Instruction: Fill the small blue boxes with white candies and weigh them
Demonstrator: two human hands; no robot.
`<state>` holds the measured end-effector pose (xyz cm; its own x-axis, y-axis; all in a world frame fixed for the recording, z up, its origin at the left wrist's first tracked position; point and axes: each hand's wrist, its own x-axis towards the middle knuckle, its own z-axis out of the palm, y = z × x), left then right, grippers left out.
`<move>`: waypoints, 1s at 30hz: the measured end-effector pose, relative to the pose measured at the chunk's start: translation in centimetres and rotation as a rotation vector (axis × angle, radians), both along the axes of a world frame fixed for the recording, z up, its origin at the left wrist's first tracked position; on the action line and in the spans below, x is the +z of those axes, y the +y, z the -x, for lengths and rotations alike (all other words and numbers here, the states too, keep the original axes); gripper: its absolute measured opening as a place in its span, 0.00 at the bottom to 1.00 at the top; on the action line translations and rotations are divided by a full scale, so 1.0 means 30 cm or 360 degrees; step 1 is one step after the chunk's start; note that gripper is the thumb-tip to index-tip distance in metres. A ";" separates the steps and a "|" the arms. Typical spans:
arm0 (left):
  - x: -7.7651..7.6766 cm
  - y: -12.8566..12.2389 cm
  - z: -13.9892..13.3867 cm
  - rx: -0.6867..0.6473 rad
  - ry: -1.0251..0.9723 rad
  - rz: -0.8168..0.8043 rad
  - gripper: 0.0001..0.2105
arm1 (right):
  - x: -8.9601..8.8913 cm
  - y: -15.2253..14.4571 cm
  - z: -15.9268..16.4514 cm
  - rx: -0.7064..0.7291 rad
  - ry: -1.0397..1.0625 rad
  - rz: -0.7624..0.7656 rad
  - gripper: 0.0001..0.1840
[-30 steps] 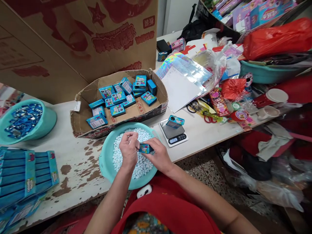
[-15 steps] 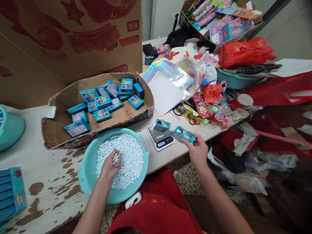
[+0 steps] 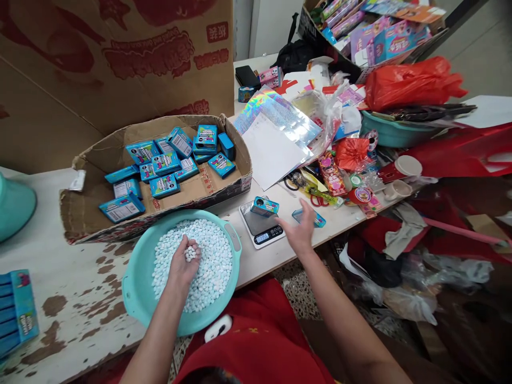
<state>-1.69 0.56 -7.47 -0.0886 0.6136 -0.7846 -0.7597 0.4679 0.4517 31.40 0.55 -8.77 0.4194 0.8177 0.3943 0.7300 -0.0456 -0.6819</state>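
My left hand (image 3: 182,264) is cupped with its fingers curled around several small white candies. It rests over a turquoise basin (image 3: 134,304) filled with pale candies (image 3: 214,266). My right hand (image 3: 300,234) holds nothing, thumb and fingers spread apart. It hovers between a digital kitchen scale (image 3: 253,223) and a small blue candy box (image 3: 319,220), which lies on the table partly behind my fingers. On the scale sits another blue box (image 3: 264,206), a round dark hole showing at its end. The scale's display is lit, its digits hard to read.
Behind the basin, a cut-down carton (image 3: 188,205) holds several blue candy boxes (image 3: 165,185). White and holographic sheets (image 3: 272,149) lie right of it. Red scissors (image 3: 319,200), paper cups and wrappers clutter the right side. A blue tray (image 3: 24,309) is at left.
My right hand has let go of the blue box, which now lies on the table, and has moved left toward the scale with its fingers spread. My left hand still holds candies.
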 end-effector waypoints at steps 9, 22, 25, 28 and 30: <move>0.206 0.022 -0.036 0.0042 0.0025 -0.0312 0.15 | 0.238 0.070 0.301 0.0735 0.0502 0.0137 0.20; 0.321 0.026 -0.088 0.0221 0.0760 -0.0792 0.16 | 0.256 -0.047 0.598 0.1205 0.0380 0.0333 0.18; 0.324 0.028 -0.077 0.0206 0.0732 -0.0814 0.14 | 0.255 -0.048 0.603 0.1181 0.0396 0.0344 0.19; 0.333 0.029 -0.071 0.0164 0.0712 -0.0878 0.12 | 0.254 -0.048 0.607 0.1161 0.0423 0.0350 0.19; 0.333 0.025 -0.069 0.0124 0.0705 -0.0899 0.12 | 0.253 -0.044 0.608 0.1156 0.0455 0.0361 0.20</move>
